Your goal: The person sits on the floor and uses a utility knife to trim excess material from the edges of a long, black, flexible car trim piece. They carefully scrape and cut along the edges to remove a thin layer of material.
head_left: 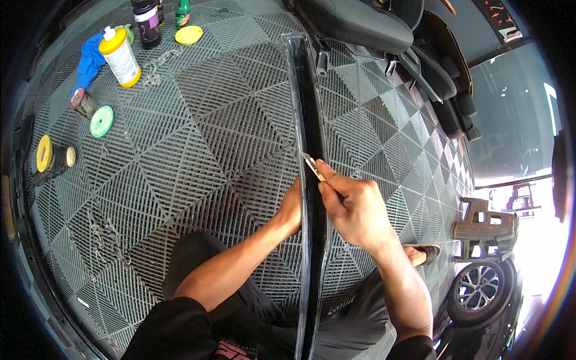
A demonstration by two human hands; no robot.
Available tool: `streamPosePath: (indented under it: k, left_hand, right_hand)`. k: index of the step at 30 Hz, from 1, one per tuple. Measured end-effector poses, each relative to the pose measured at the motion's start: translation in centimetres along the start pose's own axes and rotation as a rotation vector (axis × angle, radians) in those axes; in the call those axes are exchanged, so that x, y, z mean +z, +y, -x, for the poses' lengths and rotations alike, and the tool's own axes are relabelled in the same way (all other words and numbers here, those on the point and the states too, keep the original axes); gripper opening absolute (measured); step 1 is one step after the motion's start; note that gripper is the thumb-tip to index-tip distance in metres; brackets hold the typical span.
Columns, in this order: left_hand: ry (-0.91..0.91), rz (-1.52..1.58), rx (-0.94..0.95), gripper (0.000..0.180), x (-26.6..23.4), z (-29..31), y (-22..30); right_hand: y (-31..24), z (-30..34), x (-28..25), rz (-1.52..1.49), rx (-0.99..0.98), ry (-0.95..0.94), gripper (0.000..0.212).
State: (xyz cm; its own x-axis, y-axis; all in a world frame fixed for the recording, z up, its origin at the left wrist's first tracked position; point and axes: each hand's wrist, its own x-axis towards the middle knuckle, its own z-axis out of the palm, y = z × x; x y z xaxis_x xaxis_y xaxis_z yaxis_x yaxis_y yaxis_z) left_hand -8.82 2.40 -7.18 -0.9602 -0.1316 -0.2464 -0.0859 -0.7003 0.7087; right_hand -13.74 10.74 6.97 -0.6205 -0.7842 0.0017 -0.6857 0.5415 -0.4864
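Observation:
A long, narrow, glossy black car trim panel (309, 114) stretches from between my legs away from me, its raised edges running along both sides. Against its left side is my left hand (290, 209), gripping it from behind; the panel hides most of the fingers. My right hand (355, 207) is closed around a small utility knife (314, 169) with a pale handle. The knife's dark tip meets the panel's left edge, just beyond my left hand.
Grey slatted tiles (150, 168) cover the floor. At far left are a yellow-and-white bottle (122, 60), a blue cloth (90, 60), a green pad (102, 122) and a polisher (54, 158). Car seats (366, 27) stand far right; a wheel (480, 291) is nearer.

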Motion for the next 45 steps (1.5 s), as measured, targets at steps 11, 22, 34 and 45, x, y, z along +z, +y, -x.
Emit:
streamPosePath:
  k: [11, 22, 34, 45]
  left_hand:
    - [0.131, -0.001, 0.047, 0.015, -0.3, 0.1, -1.1]
    - [0.058, 0.035, -0.059, 0.044, -1.6, -0.4, -2.6]
    - [0.065, 0.067, -0.056, 0.047, -2.0, -0.3, -2.7]
    - [0.040, 0.100, -0.029, 0.034, -2.0, -0.2, -2.5]
  right_hand:
    - [-0.2, 3.9, 0.4, 0.028, 0.011, -0.059, 0.038]
    - [-0.8, 7.1, 0.7, 0.025, 0.086, -0.127, 0.041]
    - [-0.9, 8.7, 1.8, 0.018, 0.040, -0.092, 0.041]
    - [-0.9, 11.0, 2.6, 0.027, 0.050, -0.091, 0.045]
